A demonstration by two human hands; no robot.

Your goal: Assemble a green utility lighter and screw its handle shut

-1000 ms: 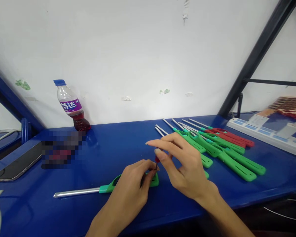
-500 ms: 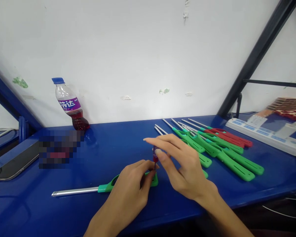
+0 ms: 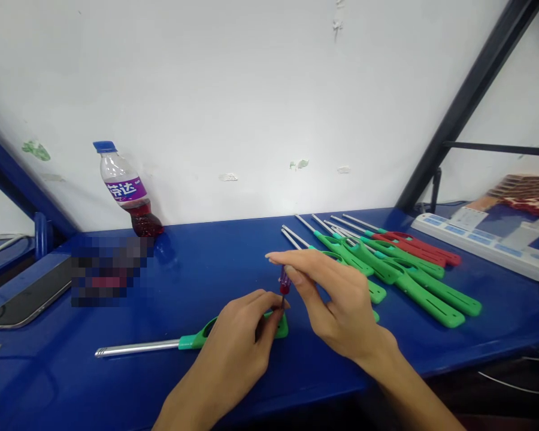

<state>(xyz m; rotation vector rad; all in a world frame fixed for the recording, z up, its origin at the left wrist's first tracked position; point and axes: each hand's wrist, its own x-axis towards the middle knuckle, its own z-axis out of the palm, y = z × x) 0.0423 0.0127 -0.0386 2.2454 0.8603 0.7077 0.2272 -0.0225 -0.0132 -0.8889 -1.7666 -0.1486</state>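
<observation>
A green lighter with a long metal tube (image 3: 139,348) lies on the blue table, its tube pointing left. Over its handle rests my left hand (image 3: 245,326), with thumb and forefinger pinched around the thin shaft of a small screwdriver (image 3: 284,282) near the handle's right end. The screwdriver stands almost upright, its dark red handle held between the thumb and fingers of my right hand (image 3: 335,299). Its tip is hidden behind the left fingertips. Several green lighters (image 3: 424,297) and red ones (image 3: 424,249) lie to the right of my right hand.
A bottle of dark red drink (image 3: 128,190) leans against the white wall at the back left. A dark phone (image 3: 24,296) lies at the left, beside a blurred-out patch. The white power strip (image 3: 480,242) and a black frame bar (image 3: 471,102) are at the right.
My right hand has shifted slightly to the right, and the screwdriver's top leans a little more that way. My left hand has stayed almost still.
</observation>
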